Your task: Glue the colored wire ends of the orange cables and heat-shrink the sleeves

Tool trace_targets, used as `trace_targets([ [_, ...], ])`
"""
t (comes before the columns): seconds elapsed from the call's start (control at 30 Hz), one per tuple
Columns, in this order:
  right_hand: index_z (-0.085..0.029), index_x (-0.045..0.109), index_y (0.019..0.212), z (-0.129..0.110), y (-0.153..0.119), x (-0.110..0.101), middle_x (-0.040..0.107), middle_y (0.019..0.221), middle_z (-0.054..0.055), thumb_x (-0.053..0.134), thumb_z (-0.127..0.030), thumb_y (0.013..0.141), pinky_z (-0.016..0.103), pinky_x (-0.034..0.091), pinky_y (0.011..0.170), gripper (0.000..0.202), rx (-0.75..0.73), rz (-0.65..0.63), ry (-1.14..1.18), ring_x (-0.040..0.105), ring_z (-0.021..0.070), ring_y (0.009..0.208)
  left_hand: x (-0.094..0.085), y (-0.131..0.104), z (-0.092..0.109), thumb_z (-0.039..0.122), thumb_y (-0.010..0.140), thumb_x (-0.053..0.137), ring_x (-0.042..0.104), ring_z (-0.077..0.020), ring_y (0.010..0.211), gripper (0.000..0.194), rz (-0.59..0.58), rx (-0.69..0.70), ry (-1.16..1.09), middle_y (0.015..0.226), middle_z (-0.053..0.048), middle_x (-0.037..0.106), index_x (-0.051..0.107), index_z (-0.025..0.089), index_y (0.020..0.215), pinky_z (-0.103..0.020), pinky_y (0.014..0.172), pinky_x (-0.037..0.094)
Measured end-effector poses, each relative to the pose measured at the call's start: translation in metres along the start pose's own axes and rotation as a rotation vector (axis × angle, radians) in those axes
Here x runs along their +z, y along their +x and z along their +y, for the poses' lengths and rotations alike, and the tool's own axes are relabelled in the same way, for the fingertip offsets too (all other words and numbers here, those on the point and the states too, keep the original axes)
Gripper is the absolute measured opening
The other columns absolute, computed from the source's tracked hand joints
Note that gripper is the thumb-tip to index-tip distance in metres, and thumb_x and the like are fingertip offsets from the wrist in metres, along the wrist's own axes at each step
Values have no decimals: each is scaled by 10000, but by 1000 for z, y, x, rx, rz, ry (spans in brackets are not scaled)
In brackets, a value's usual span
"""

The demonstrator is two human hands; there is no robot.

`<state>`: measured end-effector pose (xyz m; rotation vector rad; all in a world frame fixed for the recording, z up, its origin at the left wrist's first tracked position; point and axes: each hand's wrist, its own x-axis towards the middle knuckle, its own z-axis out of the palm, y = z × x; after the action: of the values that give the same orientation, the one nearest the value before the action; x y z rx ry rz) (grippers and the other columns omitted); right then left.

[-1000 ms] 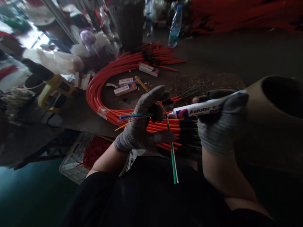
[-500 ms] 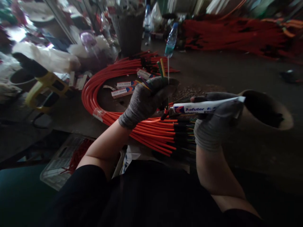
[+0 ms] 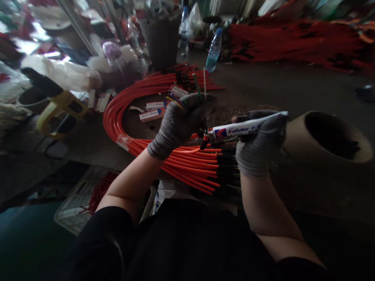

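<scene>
My left hand (image 3: 189,115), in a grey glove, is closed around the coloured wires (image 3: 197,85) of an orange cable. The cable's cut end, with a black sleeve (image 3: 204,143), hangs just below my fingers. My gloved right hand (image 3: 260,130) grips a white Kafuter glue tube (image 3: 237,128) lying nearly level. The tube's nozzle points left and is at the cable end; whether it touches is hard to make out. Beneath both hands runs a bundle of orange cables (image 3: 190,166) with black-sleeved ends and thin wires fanned to the right.
Small Kafuter boxes (image 3: 152,114) lie inside the cable loop. A cardboard tube (image 3: 304,140) stands at the right, a water bottle (image 3: 214,50) behind. A yellow-and-black tool (image 3: 63,105) and a plastic basket (image 3: 73,207) are at the left. Red cables (image 3: 287,43) are heaped at the back.
My right hand and the glue tube have moved slightly left, and the tube's rear end tilts up a bit more. My left hand keeps its hold on the wires. The view has shifted slightly.
</scene>
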<state>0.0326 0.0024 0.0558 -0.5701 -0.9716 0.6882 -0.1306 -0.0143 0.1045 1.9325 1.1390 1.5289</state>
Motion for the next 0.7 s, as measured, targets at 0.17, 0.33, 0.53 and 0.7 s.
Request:
trace_targets([
  [0.17,-217,678,793,-7,3,-25,659,666,-3,581,-562,952,228,522,493,393,171,-99,38,649,123,534,19,-55,22,415,1067,398,715,-114,651,400,-80,207,233,958,-72,780,672,162,1211,-201,550,600],
  [0.33,-188,716,743,-29,-2,-63,680,619,22,628,-563,921,238,510,456,424,314,-307,-40,641,135,499,62,-110,31,451,1029,443,678,-107,606,401,-472,501,280,1010,-60,802,786,247,1060,-172,501,553],
  [0.53,-165,731,769,-30,5,-58,700,652,25,700,-492,890,242,539,455,350,304,-512,13,666,147,511,74,-117,23,484,994,518,663,-143,596,419,-626,501,334,1082,-118,786,682,224,1279,-249,506,538],
  [0.7,-199,736,812,-28,17,-54,727,739,11,716,-522,883,258,581,507,331,293,-781,13,688,139,577,72,-121,27,446,1014,501,681,-133,626,381,-559,518,373,1023,-97,794,699,202,1229,-232,513,519],
])
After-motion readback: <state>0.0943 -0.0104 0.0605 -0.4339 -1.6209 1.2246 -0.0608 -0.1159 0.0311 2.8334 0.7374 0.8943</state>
